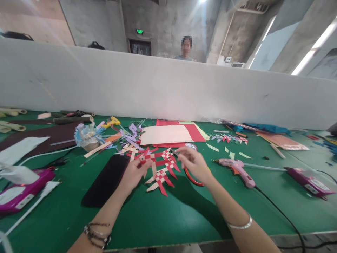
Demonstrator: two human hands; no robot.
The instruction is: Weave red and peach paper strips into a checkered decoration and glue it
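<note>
A small red-and-cream woven paper fish [147, 159] with loose strip ends is pinched in the fingers of my left hand [135, 171]. Facing it, my right hand [193, 161] is closed on what look like scissors. A dark metal tip pokes out at its fingertips, and a red loop handle [193, 178] shows under the wrist. My palm hides the middle of them. Between and below my hands lie several similar woven paper pieces [161, 176] with pointed red and cream tails. A black phone-like slab [106, 181] lies beside my left wrist.
Red and cream paper sheets [165, 135] lie behind my hands, with purple strips [134, 133] to their left. A pink glue gun [238, 169] with a trailing cord rests at right. Purple power strips [310, 181] sit at both sides. A white partition [163, 88] stands behind; a person is beyond it.
</note>
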